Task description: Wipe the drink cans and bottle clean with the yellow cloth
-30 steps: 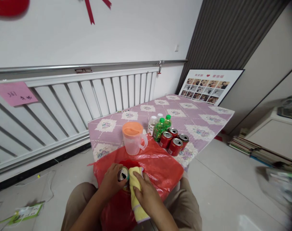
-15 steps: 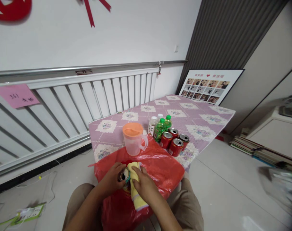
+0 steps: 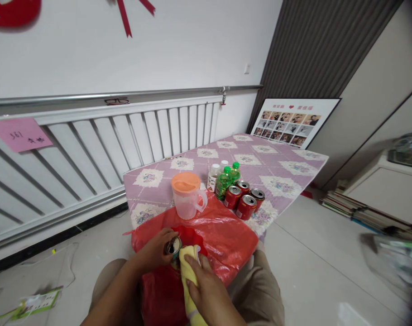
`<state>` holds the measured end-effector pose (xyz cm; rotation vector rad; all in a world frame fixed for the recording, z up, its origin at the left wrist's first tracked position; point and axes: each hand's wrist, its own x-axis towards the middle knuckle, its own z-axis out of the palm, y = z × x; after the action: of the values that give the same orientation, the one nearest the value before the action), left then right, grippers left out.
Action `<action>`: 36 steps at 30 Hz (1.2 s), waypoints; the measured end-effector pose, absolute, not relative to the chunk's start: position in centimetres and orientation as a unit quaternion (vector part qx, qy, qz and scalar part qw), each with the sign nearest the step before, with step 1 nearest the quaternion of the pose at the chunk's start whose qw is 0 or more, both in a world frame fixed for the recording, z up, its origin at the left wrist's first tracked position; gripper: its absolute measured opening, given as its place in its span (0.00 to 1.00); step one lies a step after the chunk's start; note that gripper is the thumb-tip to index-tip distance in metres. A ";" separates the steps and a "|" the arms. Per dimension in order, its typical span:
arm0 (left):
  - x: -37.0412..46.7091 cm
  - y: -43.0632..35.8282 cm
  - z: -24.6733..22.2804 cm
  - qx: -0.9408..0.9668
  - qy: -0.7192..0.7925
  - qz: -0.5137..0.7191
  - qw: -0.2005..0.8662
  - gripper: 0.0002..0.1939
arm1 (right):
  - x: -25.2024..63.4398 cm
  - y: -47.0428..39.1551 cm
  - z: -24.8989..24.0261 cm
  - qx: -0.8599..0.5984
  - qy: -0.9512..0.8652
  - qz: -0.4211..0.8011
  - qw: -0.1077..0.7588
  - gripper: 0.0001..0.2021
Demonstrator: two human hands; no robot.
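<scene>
My left hand [image 3: 158, 248] is wrapped round an open can [image 3: 175, 246] with a teal rim, over a red plastic sheet [image 3: 222, 231]. In my right hand [image 3: 204, 283] is a folded yellow cloth [image 3: 189, 271], its upper end against the can's right side. Part of a red scalloped dish [image 3: 191, 235] shows behind the can and cloth. Beyond them stands a clear pitcher [image 3: 185, 203] with an orange lid. Right of the pitcher are several bottles, two with green caps [image 3: 223, 183], and several open red cans [image 3: 246, 207].
The table [image 3: 253, 149] has a purple floral cover and reaches back to the right. Behind it are a white radiator [image 3: 165, 131] and a framed photo board [image 3: 290, 122]. A power strip [image 3: 39, 302] lies on the floor at the left.
My right hand and the cloth have moved down, toward me. More of the red dish shows behind them. The can stays in my left hand, slightly further left in view.
</scene>
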<state>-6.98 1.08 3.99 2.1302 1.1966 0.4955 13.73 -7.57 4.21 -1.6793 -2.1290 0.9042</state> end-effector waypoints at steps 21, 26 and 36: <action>-5.4 -0.1 2.0 0.756 0.585 0.201 0.213 0.25 | 14.2 -4.2 3.1 -0.587 -0.726 0.306 0.184 0.28; -5.7 0.0 2.3 0.768 0.541 0.227 0.257 0.30 | 14.1 -1.9 3.1 -0.571 -0.735 0.304 0.204 0.28; -6.1 0.2 3.6 0.786 0.482 0.230 0.311 0.34 | 14.0 -1.8 2.7 -0.570 -0.737 0.301 0.203 0.28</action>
<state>-6.10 0.16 3.55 2.0749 1.2731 0.6070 13.97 -1.76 2.73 -1.5899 -2.0577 0.8398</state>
